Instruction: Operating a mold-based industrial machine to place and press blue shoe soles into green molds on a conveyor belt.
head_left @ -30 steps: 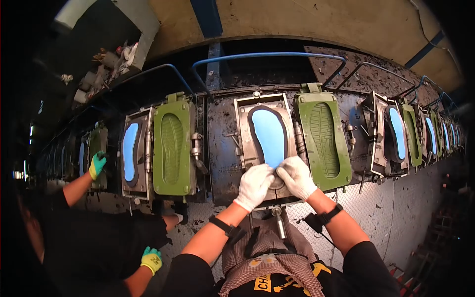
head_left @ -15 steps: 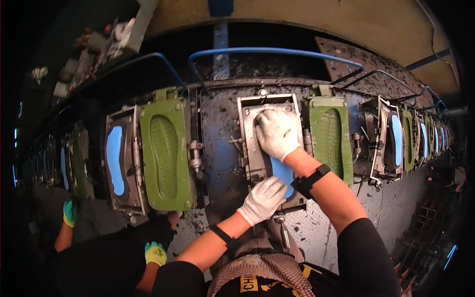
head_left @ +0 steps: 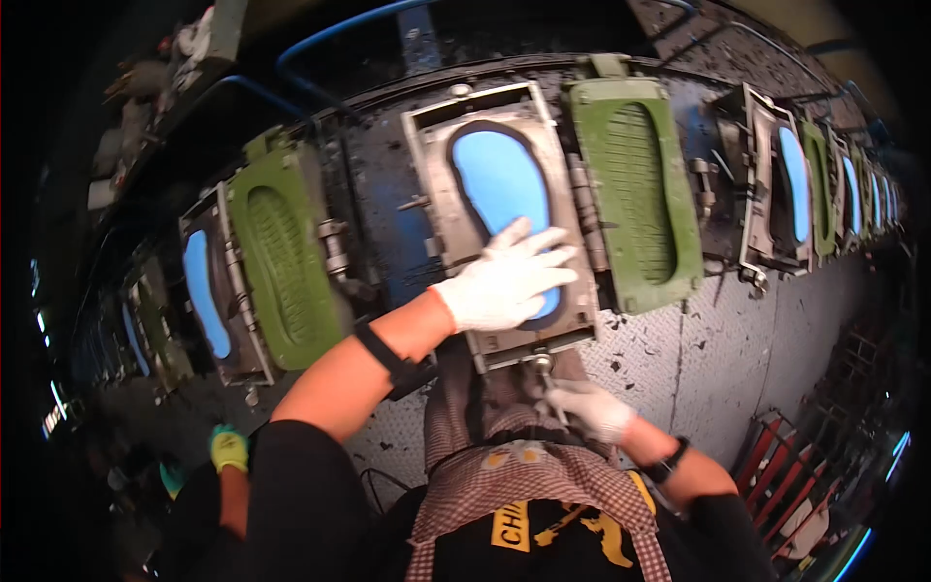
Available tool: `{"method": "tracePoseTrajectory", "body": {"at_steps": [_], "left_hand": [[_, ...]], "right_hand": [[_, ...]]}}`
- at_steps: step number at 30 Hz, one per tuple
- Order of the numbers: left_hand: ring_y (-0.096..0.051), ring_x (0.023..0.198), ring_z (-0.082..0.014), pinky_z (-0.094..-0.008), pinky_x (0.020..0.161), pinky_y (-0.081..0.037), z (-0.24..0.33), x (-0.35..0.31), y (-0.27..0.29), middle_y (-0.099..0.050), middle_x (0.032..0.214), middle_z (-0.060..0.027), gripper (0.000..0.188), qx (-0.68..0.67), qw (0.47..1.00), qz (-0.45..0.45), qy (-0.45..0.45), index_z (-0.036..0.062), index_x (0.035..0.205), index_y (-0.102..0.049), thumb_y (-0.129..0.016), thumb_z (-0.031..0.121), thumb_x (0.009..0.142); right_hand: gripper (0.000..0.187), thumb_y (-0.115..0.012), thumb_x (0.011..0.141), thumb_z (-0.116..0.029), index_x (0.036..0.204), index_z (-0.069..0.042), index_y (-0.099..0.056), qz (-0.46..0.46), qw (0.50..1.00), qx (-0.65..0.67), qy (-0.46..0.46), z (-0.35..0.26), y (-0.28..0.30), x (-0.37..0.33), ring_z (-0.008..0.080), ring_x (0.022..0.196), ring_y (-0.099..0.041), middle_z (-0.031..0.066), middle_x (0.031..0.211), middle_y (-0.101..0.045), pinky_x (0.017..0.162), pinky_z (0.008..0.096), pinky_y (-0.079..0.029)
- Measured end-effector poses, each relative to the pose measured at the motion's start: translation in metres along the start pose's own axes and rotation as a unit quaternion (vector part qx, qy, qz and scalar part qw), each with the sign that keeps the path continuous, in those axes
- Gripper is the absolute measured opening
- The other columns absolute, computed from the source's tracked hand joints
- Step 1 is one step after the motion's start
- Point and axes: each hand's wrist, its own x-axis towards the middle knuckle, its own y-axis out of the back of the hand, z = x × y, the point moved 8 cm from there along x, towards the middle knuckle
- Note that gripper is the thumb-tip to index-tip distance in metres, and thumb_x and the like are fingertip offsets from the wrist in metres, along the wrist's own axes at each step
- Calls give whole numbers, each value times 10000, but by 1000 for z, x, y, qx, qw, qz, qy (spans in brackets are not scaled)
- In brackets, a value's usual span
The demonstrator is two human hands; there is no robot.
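A blue shoe insole (head_left: 499, 175) with a dark rim lies in the cavity of an open metal mould (head_left: 441, 209) in front of me. My left hand (head_left: 509, 276), in a white knit glove, rests on the insole's narrower near part with its fingers spread. It hides part of the insole's edge. Below the mould's near end, my right hand (head_left: 592, 407), also gloved in white, is closed around the small metal latch handle (head_left: 556, 403). The mould's green lid (head_left: 635, 194), with a ribbed sole-shaped hollow, lies folded open on the right.
More open moulds line the bench both ways, including a green lid (head_left: 281, 262) and a blue insole (head_left: 206, 291) at left. A blue rail (head_left: 339, 34) runs behind. A co-worker's yellow-green glove (head_left: 230, 448) shows at lower left. Red bars (head_left: 761, 451) stand at lower right.
My right hand has left the insole's far end and come down to the latch handle. My left hand has moved up from the near end onto the insole. The view has shifted.
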Motion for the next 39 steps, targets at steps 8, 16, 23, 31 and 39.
{"method": "tracePoseTrajectory", "body": {"at_steps": [8, 16, 23, 31, 39], "left_hand": [[-337, 1505, -334, -609, 1207, -186, 14, 0, -4, -414, 1595, -160, 599, 126, 989, 7, 77, 116, 1460, -509, -581, 306, 896], [-547, 1260, -280, -431, 1132, -376, -156, -155, -34, -583, 1374, -161, 576, -531, 407, 603, 434, 14, 1432, -500, -470, 423, 1027], [-650, 781, -259, -388, 743, -499, -102, -196, -167, -640, 747, -99, 521, -480, 559, 402, 543, 39, 902, -677, -420, 462, 1065], [-645, 874, -217, -390, 822, -508, 44, -262, -226, -685, 915, -149, 303, -321, 531, 488, 614, -28, 1070, -664, -562, 254, 1021], [-705, 950, -309, -389, 840, -544, 128, -259, -312, -736, 992, -156, 341, -361, 442, 469, 674, 85, 1060, -715, -588, 390, 975]], "right_hand": [[259, -659, 897, -273, 782, -48, -604, -194, 821, -514, -157, -32, 15, 49, 165, 482, -532, 44, 598, -566, 443, 338, -456], [540, -583, 1006, -453, 1292, 2, -637, -76, 840, -538, -10, -60, 36, -10, 201, 844, -715, 224, 1075, -713, 847, 342, -576], [406, -610, 1014, -289, 1265, 26, -662, 2, 823, -531, 203, -179, 24, -6, 320, 1057, -730, 260, 1253, -681, 923, 367, -575], [228, -565, 860, -32, 1023, -56, -723, -3, 296, -749, 593, -339, -144, 54, 357, 965, -682, 153, 1013, -695, 808, 436, -563], [195, -579, 860, -130, 968, -108, -740, -78, 41, -865, 494, -347, -140, 125, 303, 972, -675, 123, 1013, -697, 859, 478, -494]]}}
